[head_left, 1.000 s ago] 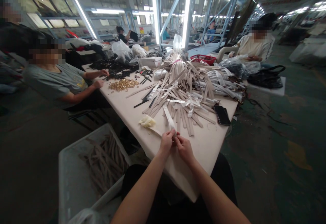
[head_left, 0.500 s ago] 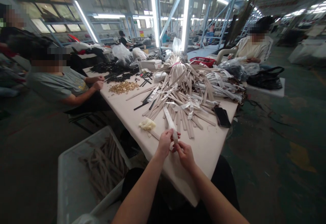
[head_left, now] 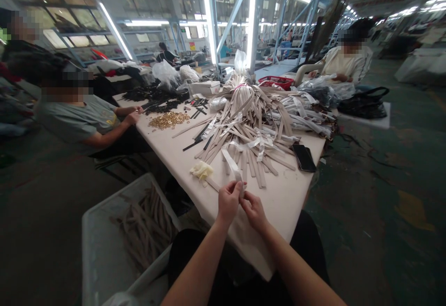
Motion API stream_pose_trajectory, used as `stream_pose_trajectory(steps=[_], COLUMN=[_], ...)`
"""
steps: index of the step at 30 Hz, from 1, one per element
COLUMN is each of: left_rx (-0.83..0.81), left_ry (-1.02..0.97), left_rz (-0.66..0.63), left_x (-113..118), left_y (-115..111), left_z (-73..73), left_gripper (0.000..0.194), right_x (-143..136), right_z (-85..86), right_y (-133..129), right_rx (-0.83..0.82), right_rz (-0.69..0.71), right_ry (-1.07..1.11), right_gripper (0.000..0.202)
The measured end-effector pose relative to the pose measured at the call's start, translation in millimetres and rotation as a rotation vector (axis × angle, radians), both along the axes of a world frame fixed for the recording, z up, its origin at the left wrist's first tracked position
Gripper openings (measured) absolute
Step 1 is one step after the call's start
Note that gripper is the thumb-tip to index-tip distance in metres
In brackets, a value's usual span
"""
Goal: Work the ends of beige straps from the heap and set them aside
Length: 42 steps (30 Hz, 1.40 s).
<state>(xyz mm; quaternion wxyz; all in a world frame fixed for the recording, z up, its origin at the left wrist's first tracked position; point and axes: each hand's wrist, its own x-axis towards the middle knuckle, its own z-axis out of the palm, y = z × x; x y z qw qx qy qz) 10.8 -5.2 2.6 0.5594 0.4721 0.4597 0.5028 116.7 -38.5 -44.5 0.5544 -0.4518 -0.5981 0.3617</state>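
Near the front corner of the cloth-covered table (head_left: 265, 250), my left hand (head_left: 229, 200) and my right hand (head_left: 253, 208) meet, their fingers closed on a strap. A white tape strip (head_left: 231, 163) runs from my fingers back towards the pile. The strap's end is mostly hidden by my fingers. Part of a beige strap (head_left: 212, 184) sticks out to the left of my left hand. Just beyond my hands spreads a large pile of beige straps (head_left: 254, 111) with white tape strips among them. A crumpled pale yellow piece (head_left: 201, 170) lies to the left.
A plastic bin (head_left: 91, 236) with beige straps stands low at my left. On the table are gold metal rings (head_left: 169, 120), black straps (head_left: 153, 94), a phone (head_left: 304, 158) and a red basket (head_left: 277, 82). A co-worker (head_left: 87, 120) sits at left, another person (head_left: 348, 62) at back right.
My hands have come closer together around the strap, the left fingers now pinching nearer the right fingertips. The white tape strip has shifted slightly. The view has moved a little.
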Motion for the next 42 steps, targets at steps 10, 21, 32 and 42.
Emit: stream_pose_trajectory(steps=[10,21,32,42], left_rx=[-0.017,-0.015,-0.162,-0.222], left_ry=[0.025,0.002,-0.098,-0.186], left_rz=[0.008,0.051,-0.032,-0.179], left_x=[3,-4,6,6], left_y=[-1,7,-15,-20], left_z=[0.7,10.2,-6.1,0.6], left_gripper=[0.037,0.039,0.044,0.037], right_x=[-2,2,-1,-6], right_z=[-10.2,1.4,1.4,8.6], right_y=[-1,-1,-8,-38], right_rx=[-0.102,-0.105,-0.077,-0.279], right_rz=[-0.047,0.024,-0.119,-0.152], right_ry=[0.052,0.036,0.070,0.325], right_gripper=[0.036,0.038,0.039,0.041])
